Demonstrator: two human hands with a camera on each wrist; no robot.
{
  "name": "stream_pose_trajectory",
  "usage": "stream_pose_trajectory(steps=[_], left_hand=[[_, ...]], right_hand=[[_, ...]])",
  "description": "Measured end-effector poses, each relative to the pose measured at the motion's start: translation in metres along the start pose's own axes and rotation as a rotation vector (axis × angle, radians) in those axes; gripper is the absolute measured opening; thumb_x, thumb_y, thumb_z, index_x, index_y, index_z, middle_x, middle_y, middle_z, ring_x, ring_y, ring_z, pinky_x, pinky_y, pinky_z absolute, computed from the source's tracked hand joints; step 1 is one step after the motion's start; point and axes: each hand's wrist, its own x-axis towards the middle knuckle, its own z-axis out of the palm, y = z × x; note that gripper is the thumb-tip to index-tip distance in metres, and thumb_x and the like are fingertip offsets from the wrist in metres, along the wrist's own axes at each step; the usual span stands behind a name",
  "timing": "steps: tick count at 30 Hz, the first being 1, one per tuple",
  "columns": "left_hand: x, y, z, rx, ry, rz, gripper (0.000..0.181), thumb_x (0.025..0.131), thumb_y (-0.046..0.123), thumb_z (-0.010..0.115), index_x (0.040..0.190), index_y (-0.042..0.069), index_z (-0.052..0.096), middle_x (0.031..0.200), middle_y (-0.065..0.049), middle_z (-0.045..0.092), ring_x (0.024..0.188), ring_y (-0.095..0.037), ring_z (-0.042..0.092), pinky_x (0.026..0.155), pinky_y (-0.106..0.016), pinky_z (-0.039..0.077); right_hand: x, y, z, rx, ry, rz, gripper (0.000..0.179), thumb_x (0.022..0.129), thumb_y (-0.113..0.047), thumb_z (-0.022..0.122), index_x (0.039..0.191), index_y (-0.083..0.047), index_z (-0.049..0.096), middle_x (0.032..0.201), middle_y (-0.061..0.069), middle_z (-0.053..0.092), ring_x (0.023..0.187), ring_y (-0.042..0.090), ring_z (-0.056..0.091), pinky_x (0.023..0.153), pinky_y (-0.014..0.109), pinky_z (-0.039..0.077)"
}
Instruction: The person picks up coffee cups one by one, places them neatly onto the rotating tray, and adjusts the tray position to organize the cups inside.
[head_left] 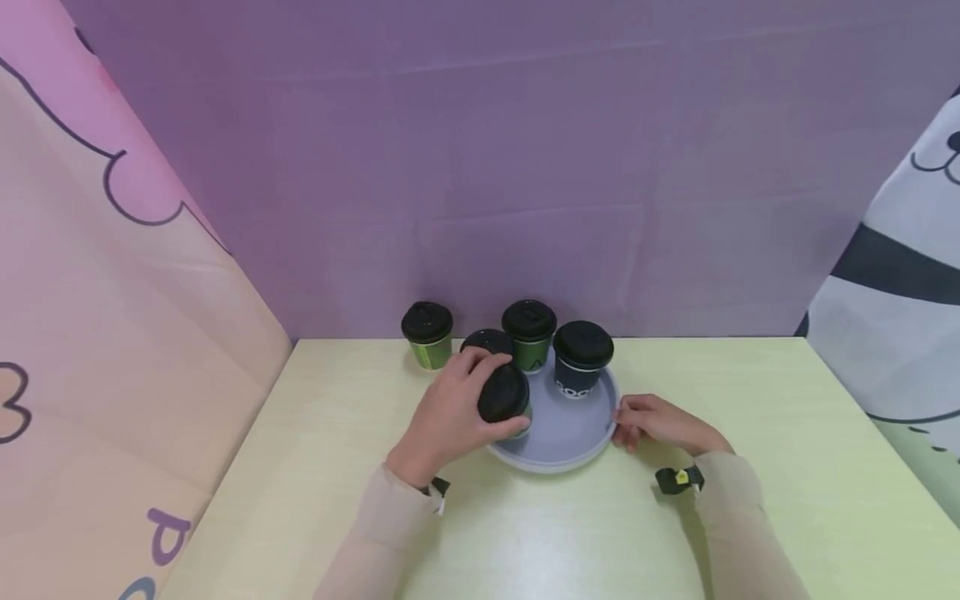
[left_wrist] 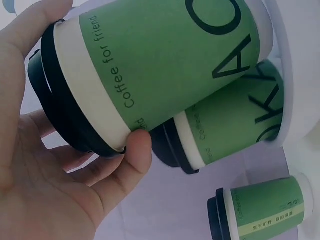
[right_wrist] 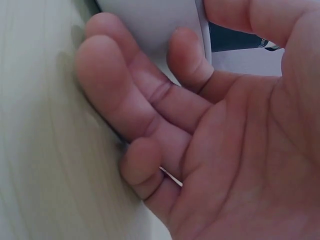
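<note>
My left hand (head_left: 453,408) grips a green paper coffee cup (left_wrist: 165,60) by its black lid (head_left: 504,393), at the left side of a round pale plate (head_left: 558,454). Whether that cup's base touches the plate cannot be told. Just behind it is another green cup (left_wrist: 227,120), partly hidden by the hand in the head view. A third green cup (head_left: 531,354) stands at the plate's back, and a dark cup (head_left: 577,375) with white lettering stands at its right. At the plate's right edge, my right hand (head_left: 660,425) pinches the rim between thumb and fingers.
A smaller green cup (head_left: 431,354) with a yellowish stripe and black lid stands on the table (head_left: 300,500), left of the plate. A purple cloth (head_left: 450,167) hangs along the table's back edge, with printed cloths at both sides.
</note>
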Motion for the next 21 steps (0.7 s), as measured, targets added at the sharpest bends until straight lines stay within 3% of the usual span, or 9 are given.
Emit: stream_pose_trajectory(steps=[7,13,16,21], left_hand=[[0.001,0.003,0.007,0.014,-0.041,-0.030,0.085,0.077,0.061,0.082,0.146,0.019,0.054,0.139,-0.007,0.056,0.127,-0.026,0.055,0.103,-0.047,0.054],[0.002,0.003,0.010,0.027,-0.050,-0.024,0.083,0.078,0.058,0.083,0.144,0.017,0.055,0.140,-0.008,0.057,0.129,-0.026,0.054,0.100,-0.048,0.055],[0.002,0.002,0.011,0.033,-0.050,-0.018,0.082,0.078,0.057,0.083,0.144,0.016,0.056,0.139,-0.008,0.057,0.129,-0.025,0.053,0.101,-0.048,0.055],[0.003,0.001,0.013,0.050,-0.059,-0.006,0.082,0.078,0.057,0.084,0.142,0.014,0.057,0.138,-0.008,0.059,0.128,-0.025,0.053,0.104,-0.045,0.053]], right_hand=[[-0.001,-0.002,0.000,-0.041,-0.004,-0.002,0.030,0.107,-0.024,0.050,0.104,0.001,0.067,0.092,0.015,0.072,0.079,0.017,0.065,0.077,0.026,0.046],[-0.001,-0.004,0.000,-0.080,0.033,-0.005,0.032,0.106,-0.026,0.052,0.093,0.000,0.066,0.083,0.011,0.070,0.078,0.016,0.061,0.073,0.026,0.046],[0.000,-0.002,0.000,-0.064,0.133,0.016,0.038,0.108,-0.030,0.051,0.089,0.000,0.062,0.082,0.009,0.068,0.076,0.018,0.062,0.071,0.027,0.049],[0.009,-0.002,0.004,-0.024,0.401,0.068,0.039,0.108,-0.038,0.051,0.095,-0.001,0.057,0.081,0.009,0.063,0.072,0.020,0.059,0.065,0.029,0.051]])
